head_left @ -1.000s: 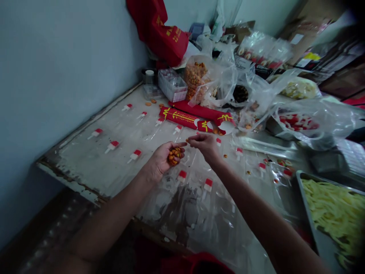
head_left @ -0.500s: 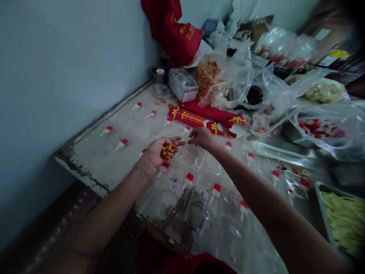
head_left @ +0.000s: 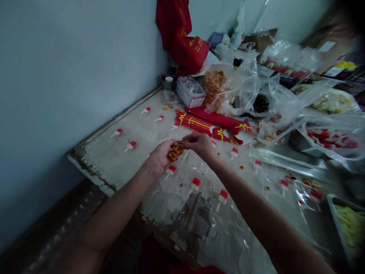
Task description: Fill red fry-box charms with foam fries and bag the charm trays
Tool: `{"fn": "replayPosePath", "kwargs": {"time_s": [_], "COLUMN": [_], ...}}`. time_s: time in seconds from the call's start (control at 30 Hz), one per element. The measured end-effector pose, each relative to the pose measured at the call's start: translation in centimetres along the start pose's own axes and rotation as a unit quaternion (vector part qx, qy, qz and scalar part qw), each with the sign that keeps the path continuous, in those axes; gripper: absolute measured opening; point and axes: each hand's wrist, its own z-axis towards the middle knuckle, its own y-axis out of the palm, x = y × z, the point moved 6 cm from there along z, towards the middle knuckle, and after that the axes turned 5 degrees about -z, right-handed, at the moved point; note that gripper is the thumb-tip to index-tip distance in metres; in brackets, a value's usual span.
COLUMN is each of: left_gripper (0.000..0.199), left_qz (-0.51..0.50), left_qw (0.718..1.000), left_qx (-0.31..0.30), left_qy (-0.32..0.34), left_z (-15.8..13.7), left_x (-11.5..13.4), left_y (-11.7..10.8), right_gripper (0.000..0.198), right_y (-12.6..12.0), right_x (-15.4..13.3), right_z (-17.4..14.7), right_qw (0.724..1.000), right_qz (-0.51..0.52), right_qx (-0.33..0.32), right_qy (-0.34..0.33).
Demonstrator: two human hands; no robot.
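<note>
My left hand (head_left: 162, 155) is cupped palm up around a handful of small orange-brown and yellow pieces (head_left: 174, 153). Over that handful, my right hand (head_left: 202, 145) has its fingertips pinched together at the pieces; whatever lies between them is too small to make out. Below and around both hands, small red-and-white popsicle-shaped pieces (head_left: 195, 184) lie spaced out on clear plastic (head_left: 236, 228). A few loose orange-brown bits (head_left: 242, 167) rest on the plastic to the right of my right forearm.
Red printed card strips (head_left: 196, 123) lie beyond my hands on the table (head_left: 108, 121). Behind them stand a bag of orange-brown pieces (head_left: 213, 82) and a clear plastic box (head_left: 189, 91). A metal tray (head_left: 336, 213) of pale yellow strips sits at right; a wall borders the left.
My right hand has come over to my left palm, and its fingertips now meet the handful. The view has shifted, so the table appears farther right and lower.
</note>
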Motion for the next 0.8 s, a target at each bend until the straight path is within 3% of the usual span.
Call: {"fn": "replayPosePath", "kwargs": {"time_s": [0.1, 0.2, 0.3, 0.4, 0.53, 0.67, 0.73, 0.8], "left_gripper": [0.033, 0.029, 0.025, 0.023, 0.016, 0.011, 0.007, 0.015], "left_qz": [-0.02, -0.061, -0.096, -0.109, 0.041, 0.231, 0.279, 0.3], "left_qw": [0.999, 0.995, 0.991, 0.99, 0.989, 0.943, 0.932, 0.936], "left_qx": [0.004, 0.02, 0.033, 0.032, 0.056, 0.106, 0.093, 0.052], "left_qy": [0.042, 0.078, 0.086, 0.083, 0.132, 0.216, 0.213, 0.178], "left_z": [-0.8, -1.4, -1.3, -0.8, -0.4, 0.1, 0.7, 1.4], "left_x": [3.0, 5.5, 6.7, 7.0, 7.1, 7.0, 6.6, 6.0], "left_y": [-1.2, -2.5, -3.6, -4.2, -4.0, -3.1, -2.5, -1.8], "right_gripper": [0.027, 0.015, 0.017, 0.018, 0.021, 0.026, 0.025, 0.021], "right_y": [0.3, 1.7, 2.8, 2.8, 2.3, 2.3, 2.5, 2.8], "right_x": [0.7, 0.6, 0.7, 1.7, 2.7, 1.6, 0.9, 0.1], "right_z": [4.0, 6.6, 7.3, 7.4, 7.4, 6.8, 6.2, 5.5], "right_qw": [1.0, 0.992, 0.973, 0.98, 0.998, 0.995, 0.988, 0.982], "right_qz": [-0.005, -0.106, -0.175, -0.138, -0.033, 0.101, 0.15, 0.183], "right_qx": [0.014, -0.026, -0.05, -0.053, -0.03, 0.007, 0.026, 0.045], "right_qy": [-0.01, -0.069, -0.141, -0.136, -0.048, 0.001, 0.004, -0.008]}}
